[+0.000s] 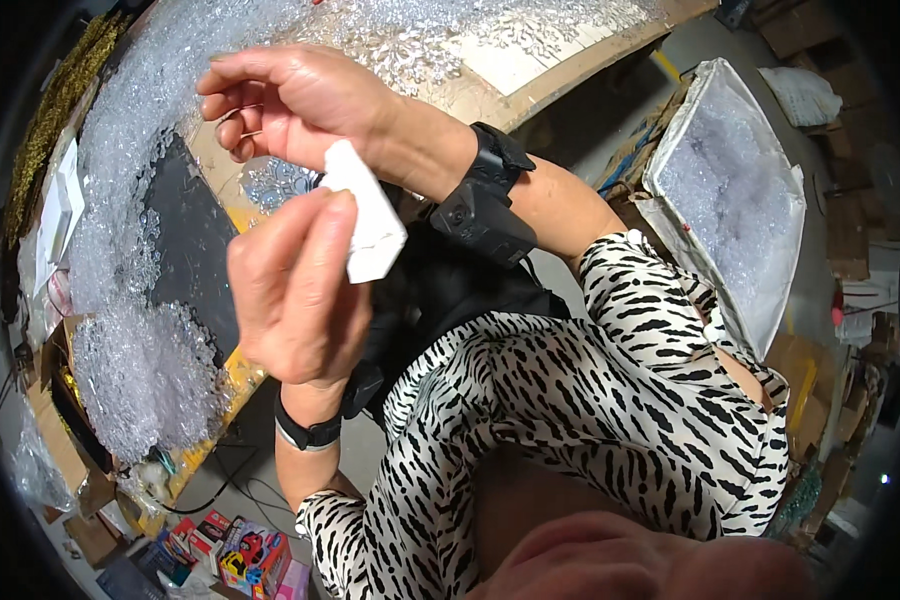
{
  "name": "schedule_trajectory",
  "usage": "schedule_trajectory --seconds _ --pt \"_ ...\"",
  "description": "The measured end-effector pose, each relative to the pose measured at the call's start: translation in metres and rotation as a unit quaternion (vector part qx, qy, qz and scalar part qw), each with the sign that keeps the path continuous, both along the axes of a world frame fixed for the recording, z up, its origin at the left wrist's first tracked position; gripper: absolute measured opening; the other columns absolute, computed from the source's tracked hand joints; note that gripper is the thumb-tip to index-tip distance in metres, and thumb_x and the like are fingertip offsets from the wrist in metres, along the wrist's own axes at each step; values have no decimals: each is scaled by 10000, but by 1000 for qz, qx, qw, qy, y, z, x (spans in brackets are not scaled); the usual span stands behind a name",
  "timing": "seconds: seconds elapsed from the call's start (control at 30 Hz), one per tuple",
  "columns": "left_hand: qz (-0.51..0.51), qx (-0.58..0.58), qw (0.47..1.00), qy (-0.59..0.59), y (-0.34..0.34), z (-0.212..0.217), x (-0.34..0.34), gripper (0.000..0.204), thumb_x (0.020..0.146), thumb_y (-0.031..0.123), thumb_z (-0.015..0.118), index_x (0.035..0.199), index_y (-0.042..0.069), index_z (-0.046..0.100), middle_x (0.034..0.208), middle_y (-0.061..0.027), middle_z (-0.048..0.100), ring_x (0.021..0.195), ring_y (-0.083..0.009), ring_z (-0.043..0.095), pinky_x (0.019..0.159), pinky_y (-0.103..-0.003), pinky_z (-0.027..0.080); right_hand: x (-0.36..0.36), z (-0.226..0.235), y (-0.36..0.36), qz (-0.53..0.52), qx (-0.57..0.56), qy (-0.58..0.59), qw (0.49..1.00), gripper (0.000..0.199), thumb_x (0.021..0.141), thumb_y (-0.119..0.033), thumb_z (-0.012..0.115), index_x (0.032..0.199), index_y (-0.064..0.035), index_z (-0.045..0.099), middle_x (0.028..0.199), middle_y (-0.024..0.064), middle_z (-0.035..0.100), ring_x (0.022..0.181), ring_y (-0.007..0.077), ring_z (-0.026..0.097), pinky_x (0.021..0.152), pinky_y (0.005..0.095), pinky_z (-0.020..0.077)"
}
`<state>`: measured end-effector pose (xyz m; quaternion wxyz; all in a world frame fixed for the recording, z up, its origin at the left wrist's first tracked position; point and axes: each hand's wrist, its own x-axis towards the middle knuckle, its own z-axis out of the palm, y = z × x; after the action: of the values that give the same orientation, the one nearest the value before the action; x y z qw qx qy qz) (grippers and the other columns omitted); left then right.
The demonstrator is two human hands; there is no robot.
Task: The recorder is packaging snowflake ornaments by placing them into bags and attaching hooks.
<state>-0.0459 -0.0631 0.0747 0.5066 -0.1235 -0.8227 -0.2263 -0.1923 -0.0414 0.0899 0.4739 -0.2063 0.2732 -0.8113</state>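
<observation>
My left hand [300, 285] is closed, pinching a folded white piece of paper or tissue [370, 225] between thumb and fingers. The white piece stands out beside my right wrist; whether it touches the skin I cannot tell. My right hand [290, 105] is raised above the table, palm showing, with fingers loosely bent and apart and nothing visible in them. Below the right hand, a clear snowflake ornament [278, 183] lies near the table's edge, partly hidden by both hands.
Heaps of clear, glittery plastic pieces [150, 375] cover much of the table [475, 95]. A dark flat panel [192, 245] lies among them. On the right stands a white-lined open box [730, 190] of similar clear pieces. Colourful packages [245, 555] sit low at the left.
</observation>
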Motion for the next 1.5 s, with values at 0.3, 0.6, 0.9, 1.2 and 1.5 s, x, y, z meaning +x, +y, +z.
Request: schedule_trajectory --seconds 0.3,0.6,0.9,1.2,1.5 --pt "-92 -31 995 -31 20 -3 -7 391 572 -86 662 958 -34 643 943 -125 615 690 -215 548 592 -287 456 10 3 -7 -7 -9 20 1000 160 859 -119 544 807 25 588 708 114 593 539 179 570 548 316 485" --pt "-71 57 992 -89 2 -12 10 374 606 -111 631 969 -21 644 929 -142 629 735 -244 575 656 -308 465 5 -3 -4 3 5 28 1000 223 904 -181 528 823 12 606 726 65 587 622 141 548 585 250 474" --pt "-119 0 987 -107 11 -1 1 398 555 -62 633 947 -4 670 942 -98 630 732 -232 544 637 -289 463 17 0 -10 2 -16 31 999 150 850 -108 564 801 28 602 676 109 594 538 171 561 535 309 488" --pt "-31 28 996 -83 -4 -14 24 456 554 -149 586 978 5 653 950 -122 644 785 -245 575 696 -314 462 9 0 6 92 -84 -30 992 203 897 -154 523 866 30 602 702 57 567 590 145 515 583 255 458" --pt "-88 -105 990 -34 22 -8 -2 393 508 54 705 901 46 695 959 -58 626 707 -166 520 557 -251 413 28 9 3 58 -117 44 990 190 866 -117 562 797 52 616 649 106 599 517 178 551 500 293 462"
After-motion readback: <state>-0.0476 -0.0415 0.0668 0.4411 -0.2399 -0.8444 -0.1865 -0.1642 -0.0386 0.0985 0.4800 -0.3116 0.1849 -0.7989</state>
